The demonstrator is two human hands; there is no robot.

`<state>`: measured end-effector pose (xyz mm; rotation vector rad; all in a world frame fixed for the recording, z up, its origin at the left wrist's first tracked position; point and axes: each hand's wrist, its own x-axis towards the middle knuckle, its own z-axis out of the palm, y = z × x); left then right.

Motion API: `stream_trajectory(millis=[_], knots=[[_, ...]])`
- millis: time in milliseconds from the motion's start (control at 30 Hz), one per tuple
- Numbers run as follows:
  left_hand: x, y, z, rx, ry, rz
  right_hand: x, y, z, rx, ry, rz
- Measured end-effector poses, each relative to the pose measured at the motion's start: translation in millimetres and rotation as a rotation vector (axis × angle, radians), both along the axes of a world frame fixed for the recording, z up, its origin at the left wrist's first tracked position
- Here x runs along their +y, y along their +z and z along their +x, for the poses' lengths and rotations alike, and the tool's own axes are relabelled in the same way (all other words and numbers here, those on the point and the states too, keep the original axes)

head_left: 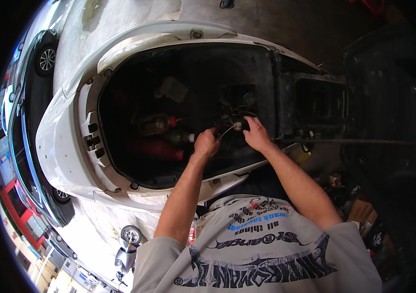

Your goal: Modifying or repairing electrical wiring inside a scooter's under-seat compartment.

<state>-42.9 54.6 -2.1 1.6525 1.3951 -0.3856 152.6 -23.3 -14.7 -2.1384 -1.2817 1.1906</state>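
Observation:
The open dark storage compartment (195, 68) of a white scooter (56, 146) lies below me. My left hand (207, 142) is closed on a thin pale wire (227, 131), which runs up to a small pale connector (238, 126) on a dark part. My right hand (254, 132) is closed on that dark part and connector, its fingertips partly hidden. More thin wires (241, 108) lie just behind them. Several plastic bottles, among them a red one (161, 150) and one with a red cap (172, 121), and a pale box (173, 89) lie in the compartment's left part.
A large dark panel (388, 97) stands at the right, crossed by a thin rod (364, 141). Cardboard and clutter (362, 210) sit at lower right. Parked cars (37, 97) are at far left. A small scooter (126, 256) stands at lower left.

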Motion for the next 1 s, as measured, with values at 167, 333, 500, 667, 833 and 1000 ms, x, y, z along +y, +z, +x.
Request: stream_trajectory(millis=[167, 333, 500, 667, 833, 1000], knots=[[0, -5, -2, -0.028, 0.027, -0.002, -5, -4, 1, -0.037, -0.038, -0.033], [-4, -10, -9, -0.071, 0.080, -0.008, 2, 5, -6, 0.088, 0.075, -0.302], [-2, -4, -4, -0.066, 0.111, -0.017, 7, -13, -11, -0.085, 0.027, -0.127], [0, -4, -2, -0.109, 0.188, -0.011, 9, -20, -11, -0.151, -0.067, -0.085], [-2, -8, -4, -0.091, 0.201, 0.004, 4, -2, -17, -0.102, -0.181, 0.044], [-3, -8, -1, -0.073, 0.207, 0.011, 2, -6, -47, 0.565, -0.313, -0.251]])
